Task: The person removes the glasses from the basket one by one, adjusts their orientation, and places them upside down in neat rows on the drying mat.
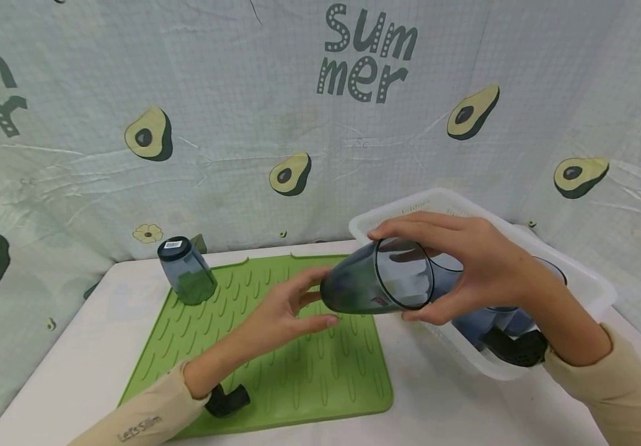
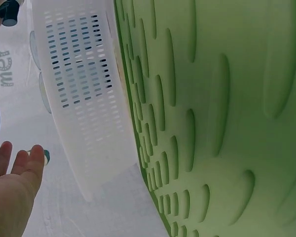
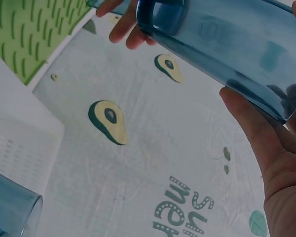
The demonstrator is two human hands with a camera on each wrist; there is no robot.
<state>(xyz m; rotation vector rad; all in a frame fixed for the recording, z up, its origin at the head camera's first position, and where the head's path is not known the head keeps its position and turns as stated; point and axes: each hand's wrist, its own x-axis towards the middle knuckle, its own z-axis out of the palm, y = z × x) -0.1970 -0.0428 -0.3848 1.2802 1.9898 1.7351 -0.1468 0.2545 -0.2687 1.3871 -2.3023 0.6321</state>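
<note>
My right hand (image 1: 488, 266) grips a blue-tinted drinking glass (image 1: 354, 282) around its rim end, thumb below and fingers above. The glass lies on its side in the air, with its mouth toward the right and its dark base toward the left. At that base is my left hand (image 1: 289, 303), thumb and fingers spread apart around the end. In the left wrist view the left fingers (image 2: 32, 165) are extended, close to the base at the frame's edge. Below them lies a green ridged drying mat (image 1: 320, 378).
Another blue glass (image 1: 192, 272) stands upside down on the mat's far left corner, a barcode label on its base. At the right, a white perforated basket (image 1: 594, 294) holds several blue glasses (image 1: 468, 325). An avocado-print curtain (image 1: 225, 124) hangs behind the white table (image 1: 426, 396).
</note>
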